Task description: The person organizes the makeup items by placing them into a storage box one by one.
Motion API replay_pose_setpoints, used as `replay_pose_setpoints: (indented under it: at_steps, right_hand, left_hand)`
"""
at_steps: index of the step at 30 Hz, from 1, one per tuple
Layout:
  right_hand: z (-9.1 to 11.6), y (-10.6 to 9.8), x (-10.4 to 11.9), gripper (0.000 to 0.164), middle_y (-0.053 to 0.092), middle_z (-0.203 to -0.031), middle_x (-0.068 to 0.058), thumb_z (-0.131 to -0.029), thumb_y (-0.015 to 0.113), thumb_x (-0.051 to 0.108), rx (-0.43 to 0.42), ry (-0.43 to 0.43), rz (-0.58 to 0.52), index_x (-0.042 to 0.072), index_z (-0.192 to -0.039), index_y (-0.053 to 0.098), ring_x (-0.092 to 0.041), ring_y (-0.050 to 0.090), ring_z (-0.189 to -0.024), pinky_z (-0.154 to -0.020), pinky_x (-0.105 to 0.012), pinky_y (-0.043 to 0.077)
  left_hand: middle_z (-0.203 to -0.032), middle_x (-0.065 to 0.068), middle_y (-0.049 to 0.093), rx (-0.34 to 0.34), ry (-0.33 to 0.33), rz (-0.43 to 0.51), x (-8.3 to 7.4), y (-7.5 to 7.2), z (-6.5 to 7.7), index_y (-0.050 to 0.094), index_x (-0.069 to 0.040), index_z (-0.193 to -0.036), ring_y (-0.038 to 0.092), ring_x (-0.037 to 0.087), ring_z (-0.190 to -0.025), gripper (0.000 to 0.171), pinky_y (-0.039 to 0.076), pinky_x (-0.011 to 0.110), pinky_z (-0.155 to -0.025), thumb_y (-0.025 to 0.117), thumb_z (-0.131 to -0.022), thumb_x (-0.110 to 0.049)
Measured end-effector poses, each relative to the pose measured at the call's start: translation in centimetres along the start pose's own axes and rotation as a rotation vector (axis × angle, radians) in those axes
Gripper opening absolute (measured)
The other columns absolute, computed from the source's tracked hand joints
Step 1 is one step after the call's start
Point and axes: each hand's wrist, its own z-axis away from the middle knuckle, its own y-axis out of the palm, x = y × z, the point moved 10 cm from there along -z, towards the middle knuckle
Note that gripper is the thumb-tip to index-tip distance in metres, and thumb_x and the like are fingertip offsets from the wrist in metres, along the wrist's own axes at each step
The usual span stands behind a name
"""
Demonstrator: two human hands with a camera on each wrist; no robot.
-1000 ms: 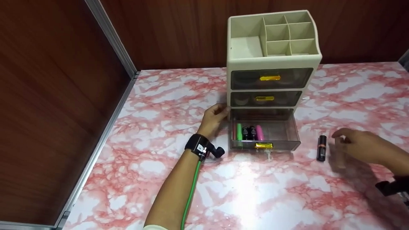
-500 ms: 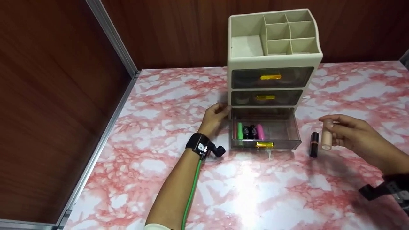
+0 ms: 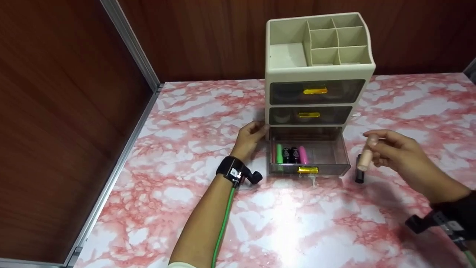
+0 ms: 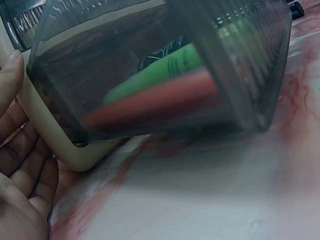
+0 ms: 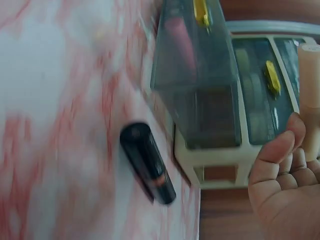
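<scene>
My right hand (image 3: 403,158) pinches a beige cosmetic tube (image 3: 365,160), tilted, between thumb and fingers. In the head view it overlaps a black lipstick tube (image 5: 147,162) with an orange band, which lies on the table right of the drawer. A cream drawer organizer (image 3: 319,72) has its bottom drawer (image 3: 325,160) pulled out. Inside, along the left, sit a reddish tube (image 4: 160,102), a green tube (image 3: 279,153), two small black bottles (image 3: 290,154) and a pink tube (image 3: 303,154). My left hand (image 3: 248,139) holds the organizer's lower left edge, thumb at its front frame.
Two upper drawers with gold handles are closed, the top one (image 3: 290,93) above the middle one (image 3: 286,116). The organizer's top compartments (image 3: 323,37) show bare floors. A dark wood panel (image 3: 204,41) rises behind the pink-and-white marbled table (image 3: 178,193), another along the left.
My right hand has come left, first showing the beige tube in its fingers, then tilting it. The black lipstick tube has shifted left toward the drawer. My left hand stays at the organizer.
</scene>
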Motion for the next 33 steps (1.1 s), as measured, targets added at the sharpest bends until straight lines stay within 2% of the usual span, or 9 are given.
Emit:
replay_pose_setpoints:
  at_steps: [5,10,13,15,18,21,24,28,33]
  right_hand:
    - [-0.7,1.5,0.7,0.039,0.049,-0.097,-0.013,-0.090,0.053,0.012,0.010,-0.054,0.008,-0.001,-0.125,0.042,-0.014,0.051,-0.069,-0.057,-0.024,0.046]
    - [-1.8,2.9,1.3,0.040,0.054,-0.091,-0.008,-0.087,0.056,0.009,0.018,-0.086,-0.029,0.000,-0.124,0.045,-0.013,0.052,-0.066,-0.055,-0.023,0.047]
    - [-2.5,3.7,2.2,0.040,0.057,-0.092,-0.010,-0.087,0.056,0.006,0.011,-0.160,-0.011,-0.001,-0.124,0.043,-0.013,0.053,-0.066,-0.054,-0.021,0.046]
    - [-2.9,4.1,2.9,0.041,0.059,-0.094,-0.011,-0.086,0.056,0.004,-0.011,-0.231,0.074,-0.001,-0.125,0.042,-0.015,0.054,-0.067,-0.054,-0.021,0.045]
    - [-3.1,5.0,3.5,0.044,0.061,-0.093,-0.013,-0.085,0.058,0.003,-0.061,-0.319,0.269,0.002,-0.126,0.042,-0.018,0.057,-0.070,-0.054,-0.021,0.045]
    - [-3.4,5.9,3.3,0.046,0.063,-0.087,-0.007,-0.083,0.062,0.008,-0.098,-0.351,0.474,0.010,-0.126,0.045,-0.017,0.057,-0.068,-0.053,-0.022,0.045]
    - [-3.9,6.6,2.6,0.046,0.062,-0.082,0.004,-0.082,0.064,0.017,-0.118,-0.360,0.618,0.018,-0.125,0.047,-0.013,0.054,-0.062,-0.049,-0.022,0.043]
    - [-4.5,7.1,2.4,0.039,0.061,-0.079,0.011,-0.082,0.064,0.023,-0.138,-0.415,0.707,0.018,-0.118,0.049,-0.009,0.052,-0.059,-0.049,-0.020,0.040]
    - [-5.0,7.6,2.3,0.035,0.060,-0.079,0.012,-0.082,0.064,0.023,-0.145,-0.475,0.753,0.016,-0.113,0.051,-0.005,0.052,-0.062,-0.052,-0.018,0.039]
  left_hand:
    - [-0.091,0.013,0.057,0.005,-0.007,0.013,0.1,0.1,0.0,0.061,-0.004,-0.097,0.056,0.021,-0.078,0.034,0.048,0.044,-0.074,0.069,-0.075,-0.028]
    - [-0.089,0.012,0.057,-0.008,0.008,-0.027,0.1,-0.1,-0.1,0.062,-0.004,-0.096,0.056,0.021,-0.077,0.034,0.048,0.041,-0.073,0.070,-0.074,-0.030]
    - [-0.091,0.013,0.057,-0.003,0.005,-0.003,0.2,-0.1,-0.2,0.062,-0.004,-0.096,0.056,0.022,-0.078,0.034,0.048,0.040,-0.074,0.070,-0.075,-0.029]
    - [-0.091,0.013,0.057,-0.002,0.009,-0.005,0.2,-0.1,-0.2,0.062,-0.004,-0.096,0.056,0.022,-0.079,0.034,0.048,0.040,-0.074,0.070,-0.075,-0.029]
    - [-0.091,0.012,0.058,-0.010,0.023,-0.031,0.0,-0.1,-0.2,0.063,-0.005,-0.096,0.056,0.022,-0.079,0.034,0.048,0.039,-0.073,0.070,-0.075,-0.030]
    - [-0.090,0.011,0.059,-0.019,0.034,-0.077,0.0,-0.2,-0.2,0.064,-0.006,-0.096,0.057,0.022,-0.079,0.034,0.048,0.038,-0.073,0.069,-0.075,-0.033]
    - [-0.091,0.011,0.059,-0.019,0.019,-0.080,0.2,-0.3,-0.2,0.064,-0.008,-0.096,0.056,0.022,-0.080,0.033,0.048,0.038,-0.073,0.069,-0.075,-0.033]
    - [-0.091,0.011,0.058,-0.020,0.022,-0.080,0.0,-0.3,-0.1,0.064,-0.008,-0.095,0.056,0.021,-0.081,0.033,0.049,0.037,-0.073,0.069,-0.075,-0.033]
    - [-0.092,0.012,0.059,-0.012,0.013,-0.051,0.1,-0.3,-0.2,0.063,-0.006,-0.097,0.057,0.022,-0.079,0.034,0.048,0.037,-0.073,0.069,-0.075,-0.032]
